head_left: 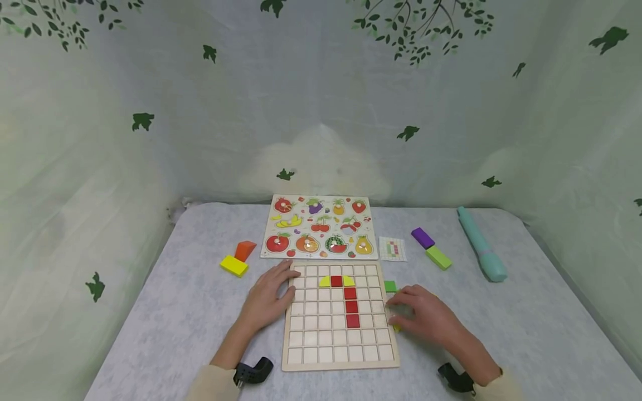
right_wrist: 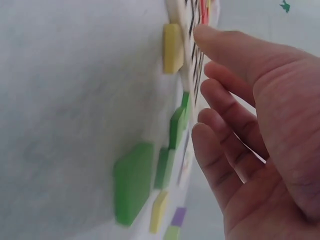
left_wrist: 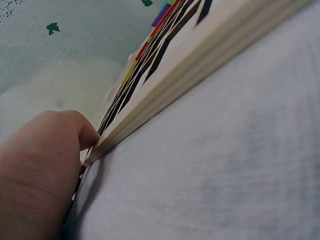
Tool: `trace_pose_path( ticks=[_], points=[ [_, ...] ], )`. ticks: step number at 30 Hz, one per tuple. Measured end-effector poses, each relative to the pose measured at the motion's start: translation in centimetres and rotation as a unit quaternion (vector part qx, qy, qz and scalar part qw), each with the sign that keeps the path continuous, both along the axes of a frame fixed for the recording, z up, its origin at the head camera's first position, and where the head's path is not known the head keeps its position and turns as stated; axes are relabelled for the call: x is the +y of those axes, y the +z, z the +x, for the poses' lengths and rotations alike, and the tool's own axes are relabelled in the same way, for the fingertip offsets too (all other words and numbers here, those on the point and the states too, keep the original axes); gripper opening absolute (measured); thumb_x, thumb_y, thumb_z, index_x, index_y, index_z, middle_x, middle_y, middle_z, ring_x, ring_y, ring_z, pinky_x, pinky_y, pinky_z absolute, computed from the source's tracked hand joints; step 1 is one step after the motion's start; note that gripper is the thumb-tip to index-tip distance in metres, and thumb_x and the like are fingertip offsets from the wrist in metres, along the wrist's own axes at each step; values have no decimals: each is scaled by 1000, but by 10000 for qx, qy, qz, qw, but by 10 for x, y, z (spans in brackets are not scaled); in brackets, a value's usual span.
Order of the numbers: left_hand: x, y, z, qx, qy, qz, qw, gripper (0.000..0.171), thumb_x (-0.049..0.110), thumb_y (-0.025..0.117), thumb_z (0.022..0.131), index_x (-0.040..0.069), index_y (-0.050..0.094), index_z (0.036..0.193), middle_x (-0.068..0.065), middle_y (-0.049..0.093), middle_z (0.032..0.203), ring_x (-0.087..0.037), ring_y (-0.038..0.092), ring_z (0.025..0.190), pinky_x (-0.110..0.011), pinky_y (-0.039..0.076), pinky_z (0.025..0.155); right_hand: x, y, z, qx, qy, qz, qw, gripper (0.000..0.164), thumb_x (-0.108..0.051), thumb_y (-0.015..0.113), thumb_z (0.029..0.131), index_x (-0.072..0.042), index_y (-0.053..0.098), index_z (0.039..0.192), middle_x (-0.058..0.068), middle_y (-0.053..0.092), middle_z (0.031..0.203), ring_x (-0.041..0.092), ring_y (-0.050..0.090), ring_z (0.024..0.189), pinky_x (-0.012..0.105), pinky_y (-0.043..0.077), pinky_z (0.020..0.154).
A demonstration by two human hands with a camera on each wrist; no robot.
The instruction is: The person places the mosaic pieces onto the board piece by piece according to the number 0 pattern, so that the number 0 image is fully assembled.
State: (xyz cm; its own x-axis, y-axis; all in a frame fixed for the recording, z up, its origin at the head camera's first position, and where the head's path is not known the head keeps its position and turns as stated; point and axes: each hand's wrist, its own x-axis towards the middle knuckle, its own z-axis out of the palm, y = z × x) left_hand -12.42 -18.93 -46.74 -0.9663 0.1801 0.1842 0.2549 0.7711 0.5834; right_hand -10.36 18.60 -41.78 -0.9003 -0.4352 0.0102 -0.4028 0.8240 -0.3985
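Board (head_left: 316,355) (4 red tiles (head_left: 352,307)) touching L fingers (head_left: 287,274).

Grid board (head_left: 311,338): pale wood, pattern of squares. Tiles (head_left: 352,307) on it: red, the far one flanked by yellow pieces (head_left: 325,282). Fruit puzzle (head_left: 266,236): white, multicoloured fruit pictures. Left blocks (head_left: 234,266): yellow, orange. Right blocks (head_left: 423,238): purple, lime. Backdrop (head_left: 321,83): pale, dark-green leaf print. Desk (head_left: 165,334): mottled grey.

Grey table (head_left: 175,312) carries grid board (head_left: 325,338), puzzle (head_left: 335,225), blocks (head_left: 233,266)
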Motion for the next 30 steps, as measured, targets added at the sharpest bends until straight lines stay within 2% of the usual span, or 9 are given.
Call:
trace_pose_path(
  ticks=[6,10,15,18,22,25,28,30],
  points=[
    [-1,-1,2,-43,64,22,10000,35,21,67,97,18,68,131,-7,48,160,-31,42,149,-59,37,118,12,-6,3,-358,80,164,9992,28,-42,86,82,-30,77,105,-18,66,103,12,61,102,38,58,88],
    [-1,-2,2,-55,65,7,10000,34,22,67,97,19,68,131,-6,48,160,-30,41,149,-58,37,119,18,-6,4,-467,65,156,9988,27,-44,85,82,-32,75,104,-22,65,98,6,60,97,35,57,86],
    [0,-1,0,33,9,34,10000,34,21,67,97,18,68,131,-7,48,160,-31,42,149,-58,36,120,23,-2,2,-632,21,75,9980,21,-34,85,84,-31,76,102,-23,64,91,-3,58,86,27,56,78],
    [1,0,-1,-31,32,20,10000,34,22,66,98,19,68,132,-6,47,160,-30,41,149,-58,35,120,25,-1,3,-539,294,121,9980,19,-22,83,86,-31,77,102,-21,66,96,2,61,92,30,57,81],
    [1,1,-1,-163,60,-3,9998,34,24,65,99,19,68,132,-5,47,160,-30,40,150,-58,34,121,25,-1,3,-332,582,144,9976,29,-8,77,88,-31,77,105,-17,67,106,11,63,104,36,58,88],
    [0,1,-1,-194,71,16,9998,34,24,64,99,19,68,132,-4,47,160,-29,40,151,-57,34,121,22,-3,3,-413,348,170,9984,26,-13,79,88,-28,75,110,-15,68,109,12,63,106,39,58,92],
    [0,0,-1,-177,69,20,9998,34,24,64,99,19,68,132,-4,47,160,-29,40,151,-57,34,121,20,-4,3,-515,-30,260,9983,27,-30,85,85,-27,74,109,-16,67,105,7,61,99,36,57,88],
    [0,0,-1,-134,69,28,9999,34,23,64,99,19,68,132,-5,47,160,-30,40,150,-57,34,121,19,-5,2,-515,-177,308,9980,27,-35,87,82,-27,74,105,-17,64,100,3,58,92,33,57,84]
  ],
)
